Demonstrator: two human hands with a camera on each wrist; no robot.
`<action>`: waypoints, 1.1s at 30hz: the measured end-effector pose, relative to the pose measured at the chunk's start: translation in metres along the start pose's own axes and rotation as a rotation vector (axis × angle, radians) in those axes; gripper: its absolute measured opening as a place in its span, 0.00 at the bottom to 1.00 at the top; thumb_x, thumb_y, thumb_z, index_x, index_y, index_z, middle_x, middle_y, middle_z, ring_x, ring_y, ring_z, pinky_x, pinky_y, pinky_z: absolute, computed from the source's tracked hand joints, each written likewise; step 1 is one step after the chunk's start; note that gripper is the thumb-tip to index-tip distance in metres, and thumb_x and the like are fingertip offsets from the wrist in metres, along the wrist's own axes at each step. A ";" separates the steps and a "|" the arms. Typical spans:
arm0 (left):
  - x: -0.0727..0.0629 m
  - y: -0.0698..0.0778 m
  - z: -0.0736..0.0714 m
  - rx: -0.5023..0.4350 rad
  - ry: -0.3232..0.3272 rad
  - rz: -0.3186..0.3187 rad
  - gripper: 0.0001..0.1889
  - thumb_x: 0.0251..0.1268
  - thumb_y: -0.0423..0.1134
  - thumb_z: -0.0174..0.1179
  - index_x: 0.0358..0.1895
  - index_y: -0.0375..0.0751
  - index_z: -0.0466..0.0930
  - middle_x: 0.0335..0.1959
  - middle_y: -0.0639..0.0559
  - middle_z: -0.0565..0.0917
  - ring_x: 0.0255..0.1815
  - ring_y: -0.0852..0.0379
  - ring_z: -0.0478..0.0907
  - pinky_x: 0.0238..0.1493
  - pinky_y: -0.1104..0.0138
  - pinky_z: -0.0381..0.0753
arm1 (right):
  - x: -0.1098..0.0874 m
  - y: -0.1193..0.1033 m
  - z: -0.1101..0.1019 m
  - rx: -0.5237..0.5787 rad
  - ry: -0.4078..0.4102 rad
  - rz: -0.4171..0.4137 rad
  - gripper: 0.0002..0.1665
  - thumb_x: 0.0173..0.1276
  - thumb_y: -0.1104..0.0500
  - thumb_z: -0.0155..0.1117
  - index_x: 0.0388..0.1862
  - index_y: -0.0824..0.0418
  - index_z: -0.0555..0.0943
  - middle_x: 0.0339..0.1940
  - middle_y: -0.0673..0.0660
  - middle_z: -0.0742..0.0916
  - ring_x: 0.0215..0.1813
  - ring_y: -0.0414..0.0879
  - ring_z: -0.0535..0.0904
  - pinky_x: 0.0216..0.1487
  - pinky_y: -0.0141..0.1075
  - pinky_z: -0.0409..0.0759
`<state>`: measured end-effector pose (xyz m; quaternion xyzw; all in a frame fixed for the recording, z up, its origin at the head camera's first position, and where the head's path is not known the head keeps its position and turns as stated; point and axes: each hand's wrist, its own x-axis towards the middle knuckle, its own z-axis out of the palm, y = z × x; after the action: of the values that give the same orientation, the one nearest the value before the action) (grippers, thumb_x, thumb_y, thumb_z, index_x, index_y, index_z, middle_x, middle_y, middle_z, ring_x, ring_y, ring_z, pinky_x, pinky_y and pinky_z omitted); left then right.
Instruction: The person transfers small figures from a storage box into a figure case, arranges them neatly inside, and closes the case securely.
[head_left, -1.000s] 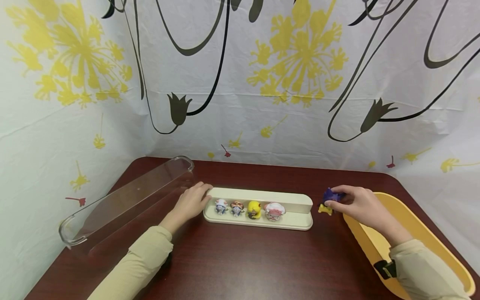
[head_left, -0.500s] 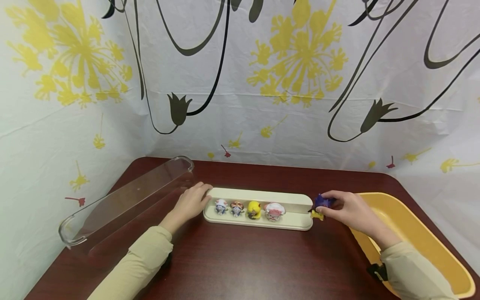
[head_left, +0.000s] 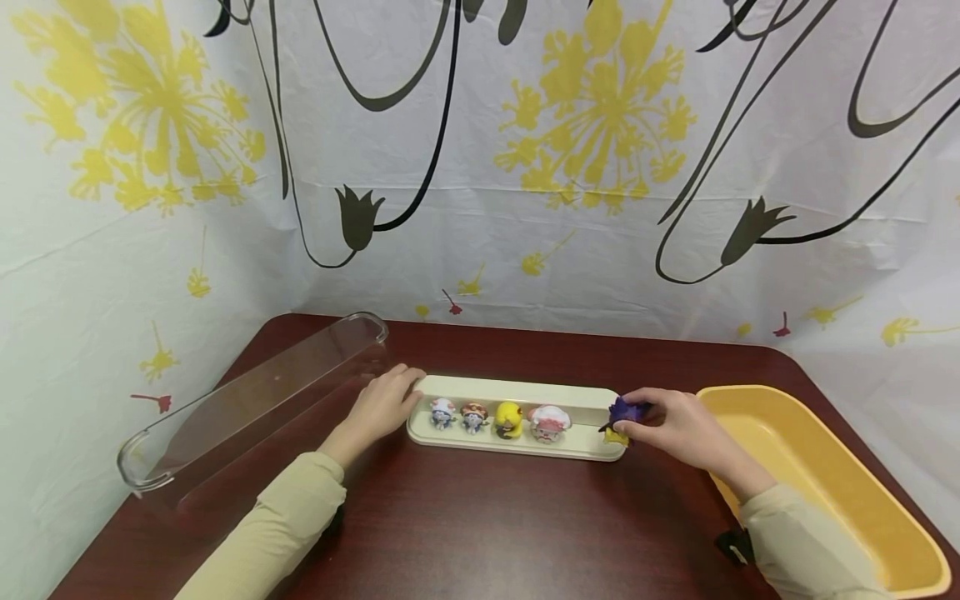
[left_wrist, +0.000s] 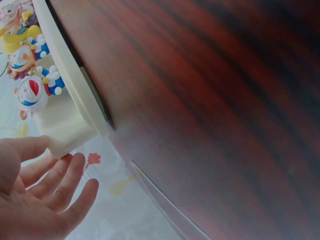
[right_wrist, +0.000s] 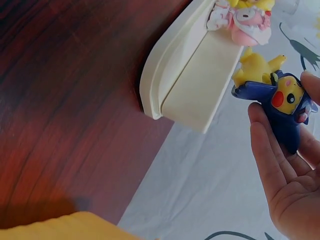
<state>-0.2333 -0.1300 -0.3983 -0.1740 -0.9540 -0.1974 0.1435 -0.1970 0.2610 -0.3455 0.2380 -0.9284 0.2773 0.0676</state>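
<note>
My right hand (head_left: 678, 429) pinches a Pikachu figurine (right_wrist: 290, 105) in a dark blue hooded costume, thumb on one side and fingers on the other. It hangs over the right end of a cream display base (head_left: 517, 448); whether it touches the base I cannot tell. Several small figurines stand in a row on the lower step: two white-and-blue ones, a yellow-hooded one (head_left: 508, 419) and a pink-and-white one (head_left: 549, 423) nearest the held figurine. At the base's left end, my left hand (head_left: 382, 404) touches the corner with relaxed fingers.
A clear plastic cover (head_left: 258, 392) lies slanted along the left side of the dark red table (head_left: 480, 525). To the right, a yellow bin (head_left: 817, 467) stands partly under the right forearm. Patterned white cloth (head_left: 465, 150) hangs behind the table.
My right hand has carried the Pikachu figurine leftward, from beside the yellow bin to over the base's right end. The left hand and the row of figurines have not moved.
</note>
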 end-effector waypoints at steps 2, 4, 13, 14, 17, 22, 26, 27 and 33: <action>0.000 0.000 0.000 0.000 -0.001 0.000 0.13 0.55 0.36 0.58 0.45 0.40 0.77 0.36 0.49 0.76 0.34 0.49 0.75 0.31 0.56 0.73 | 0.000 -0.001 0.002 0.001 -0.004 -0.004 0.23 0.51 0.47 0.67 0.39 0.63 0.79 0.29 0.49 0.81 0.28 0.38 0.78 0.29 0.32 0.75; -0.001 0.000 0.000 0.001 -0.002 0.000 0.13 0.55 0.36 0.58 0.45 0.40 0.77 0.36 0.49 0.76 0.34 0.49 0.75 0.30 0.56 0.73 | 0.001 -0.001 0.004 0.013 -0.011 -0.005 0.24 0.51 0.47 0.67 0.40 0.63 0.79 0.30 0.49 0.81 0.28 0.38 0.78 0.29 0.32 0.75; 0.000 -0.001 0.000 -0.005 -0.004 0.001 0.13 0.55 0.36 0.58 0.45 0.40 0.77 0.36 0.49 0.76 0.33 0.48 0.75 0.30 0.56 0.73 | 0.006 0.002 0.018 0.034 -0.019 -0.025 0.21 0.50 0.50 0.69 0.39 0.62 0.79 0.30 0.50 0.81 0.29 0.38 0.78 0.28 0.31 0.75; 0.000 -0.001 0.000 -0.005 -0.003 0.001 0.13 0.55 0.36 0.58 0.45 0.40 0.77 0.36 0.49 0.76 0.33 0.48 0.75 0.29 0.56 0.73 | 0.007 0.002 0.020 0.033 -0.018 -0.029 0.21 0.50 0.50 0.69 0.39 0.62 0.79 0.30 0.50 0.81 0.29 0.38 0.78 0.28 0.31 0.75; 0.001 -0.002 0.001 -0.005 -0.003 0.001 0.13 0.55 0.36 0.58 0.45 0.40 0.77 0.35 0.49 0.76 0.33 0.48 0.75 0.29 0.56 0.73 | 0.008 0.003 0.023 0.039 -0.019 -0.037 0.21 0.50 0.51 0.69 0.39 0.61 0.79 0.30 0.49 0.81 0.29 0.37 0.77 0.27 0.31 0.75; 0.000 -0.001 0.000 -0.006 0.003 0.003 0.13 0.55 0.36 0.58 0.45 0.40 0.77 0.35 0.49 0.76 0.33 0.48 0.75 0.30 0.56 0.73 | 0.009 0.005 0.029 0.040 -0.006 -0.056 0.20 0.50 0.51 0.69 0.40 0.60 0.79 0.30 0.48 0.81 0.29 0.38 0.77 0.28 0.32 0.75; 0.000 -0.001 0.000 -0.004 0.007 0.004 0.13 0.55 0.36 0.59 0.45 0.40 0.77 0.35 0.49 0.76 0.33 0.48 0.75 0.30 0.56 0.73 | 0.009 0.008 0.033 0.038 0.028 -0.085 0.19 0.50 0.52 0.69 0.40 0.60 0.79 0.31 0.48 0.80 0.31 0.38 0.77 0.30 0.34 0.76; 0.000 -0.001 0.000 -0.004 0.007 0.005 0.13 0.55 0.36 0.59 0.45 0.40 0.77 0.35 0.49 0.76 0.33 0.48 0.75 0.30 0.56 0.73 | 0.009 0.008 0.035 0.035 0.040 -0.094 0.19 0.50 0.53 0.69 0.39 0.60 0.79 0.32 0.48 0.80 0.31 0.38 0.77 0.31 0.34 0.76; 0.000 -0.001 0.001 -0.005 0.002 0.002 0.13 0.55 0.36 0.58 0.45 0.40 0.77 0.35 0.49 0.76 0.33 0.49 0.75 0.30 0.56 0.73 | 0.010 0.010 0.043 0.056 0.102 -0.124 0.18 0.49 0.56 0.70 0.38 0.61 0.80 0.30 0.48 0.78 0.31 0.39 0.77 0.31 0.33 0.77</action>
<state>-0.2343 -0.1306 -0.3992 -0.1752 -0.9532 -0.1998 0.1441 -0.2104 0.2407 -0.3838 0.2826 -0.8990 0.3102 0.1251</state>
